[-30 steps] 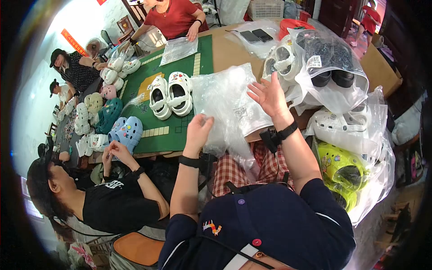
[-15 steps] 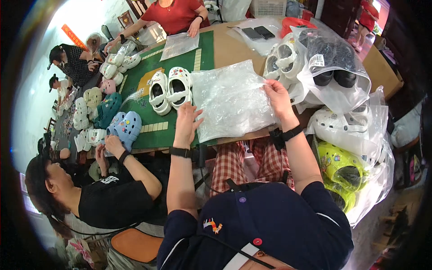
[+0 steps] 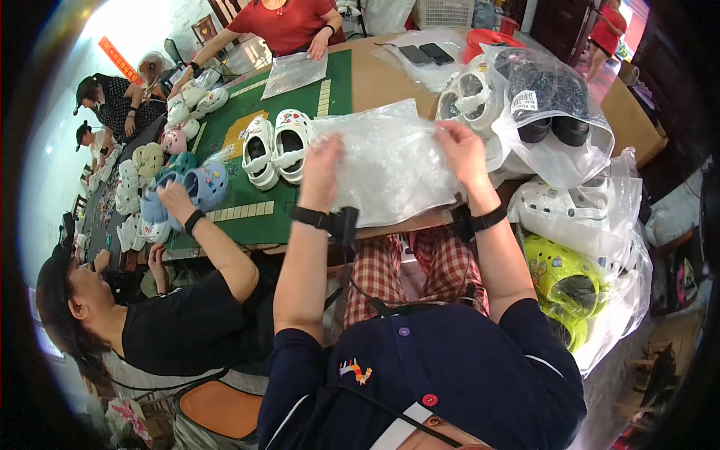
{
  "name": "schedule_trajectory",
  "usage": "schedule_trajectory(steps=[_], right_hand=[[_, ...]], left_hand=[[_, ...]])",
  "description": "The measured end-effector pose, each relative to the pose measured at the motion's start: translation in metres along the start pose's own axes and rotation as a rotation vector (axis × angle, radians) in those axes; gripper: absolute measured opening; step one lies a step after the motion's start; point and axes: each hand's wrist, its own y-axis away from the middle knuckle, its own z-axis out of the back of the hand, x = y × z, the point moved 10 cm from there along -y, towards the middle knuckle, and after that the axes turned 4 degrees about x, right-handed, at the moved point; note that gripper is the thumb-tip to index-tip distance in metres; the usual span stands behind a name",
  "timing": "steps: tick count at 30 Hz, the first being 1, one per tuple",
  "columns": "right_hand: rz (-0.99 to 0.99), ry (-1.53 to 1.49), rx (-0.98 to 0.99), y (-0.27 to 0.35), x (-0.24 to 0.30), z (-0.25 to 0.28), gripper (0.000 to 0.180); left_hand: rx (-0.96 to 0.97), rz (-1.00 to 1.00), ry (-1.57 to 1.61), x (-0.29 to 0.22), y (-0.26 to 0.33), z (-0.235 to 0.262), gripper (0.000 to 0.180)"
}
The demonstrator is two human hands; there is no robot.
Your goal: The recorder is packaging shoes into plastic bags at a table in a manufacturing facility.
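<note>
A clear plastic bag (image 3: pixel 391 169) hangs between my hands over the table edge. My right hand (image 3: pixel 463 154) pinches its upper right corner. My left hand (image 3: pixel 321 171), a little blurred, is closed on the bag's left side. Just left of the bag, a pair of white clogs with small charms (image 3: pixel 276 150) stands on the green mat (image 3: pixel 300 79), toes pointing away from me. My left hand is close to the heel of the right clog.
Bagged black shoes (image 3: pixel 553 101), bagged white clogs (image 3: pixel 566 206) and lime-green clogs (image 3: pixel 566 281) are piled on the right. A co-worker at left holds blue clogs (image 3: pixel 206 186). Across the table, a person in red touches another plastic bag (image 3: pixel 296 73). Two phones (image 3: pixel 424 54) lie farther back.
My left hand has gone from open beside the bag to closed on its left side, and the bag has bunched up. The co-worker's blue clogs have been lifted and shifted left.
</note>
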Motion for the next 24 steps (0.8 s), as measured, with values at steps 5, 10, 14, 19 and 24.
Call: schedule_trajectory(steps=[5,10,14,19,24], right_hand=[[0.835,0.66,-0.518,0.115,0.138,0.011,0.024],[0.113,0.901,0.064,-0.004,0.014,-0.023,0.028],[0.48,0.405,-0.514,0.043,0.076,0.03,0.03],[1.077,0.866,-0.432,0.108,0.121,-0.023,0.033],[0.01,1.089,-0.103,0.009,-0.051,0.004,0.031]], left_hand=[[-0.076,-0.705,-0.359,-0.164,0.066,-0.033,0.023],[-0.006,-0.018,-1.195,-0.043,0.003,0.021,0.048],[-0.166,-0.255,-0.691,-0.057,0.019,0.011,0.041],[-0.233,-0.707,-1.047,-0.08,0.062,-0.03,0.035],[0.062,-0.009,-1.359,0.045,0.027,0.018,0.044]])
